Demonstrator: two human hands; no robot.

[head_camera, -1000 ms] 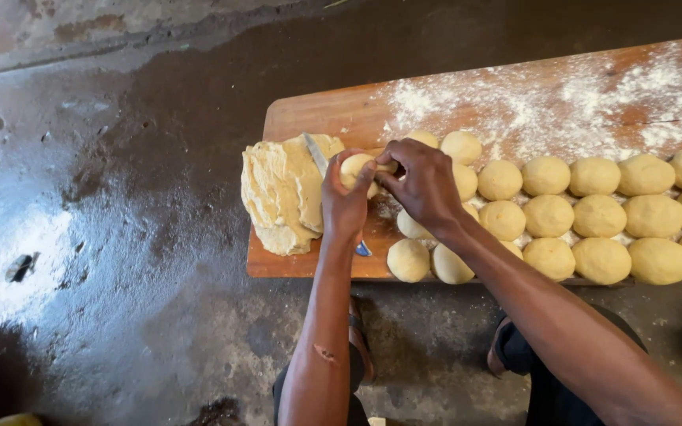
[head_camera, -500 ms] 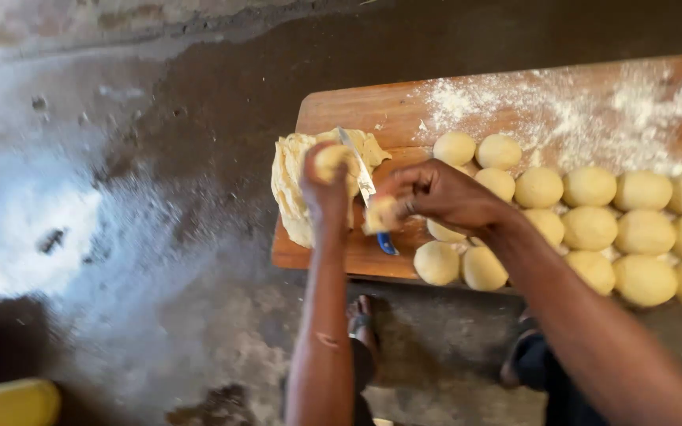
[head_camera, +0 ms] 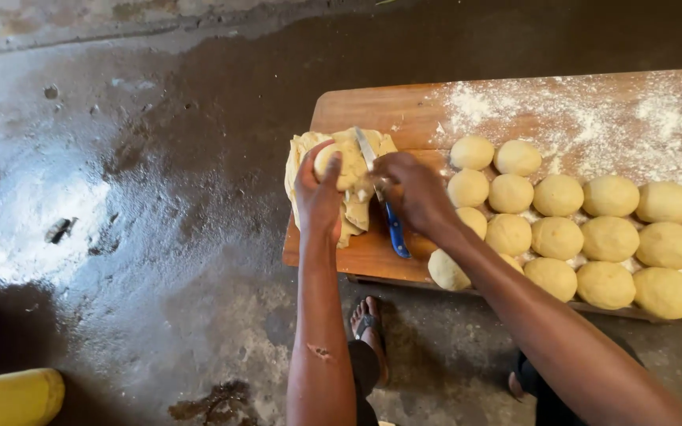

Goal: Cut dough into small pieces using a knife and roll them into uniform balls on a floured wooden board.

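Note:
A low wooden board [head_camera: 372, 106] carries a flattened mass of pale dough [head_camera: 349, 209] at its left end. My left hand [head_camera: 317, 197] grips a small lump of dough [head_camera: 330, 162] over that mass. My right hand [head_camera: 412, 189] is closed around a knife [head_camera: 395, 233] with a blue handle; the blade [head_camera: 365, 147] rests on the dough mass, next to the lump. Several rounded dough balls [head_camera: 558, 237] lie in rows on the board to the right of my hands.
Loose flour [head_camera: 593, 118] covers the board's far right part. The board stands on a wet, dark concrete floor [head_camera: 159, 197]. A foot in a sandal [head_camera: 369, 323] is under the board's near edge. A yellow container [head_camera: 9, 394] sits at the bottom left.
The view has shifted, so the board sits further right. My left hand has raised the lump over the dough mass, and my right hand has brought the knife blade onto it.

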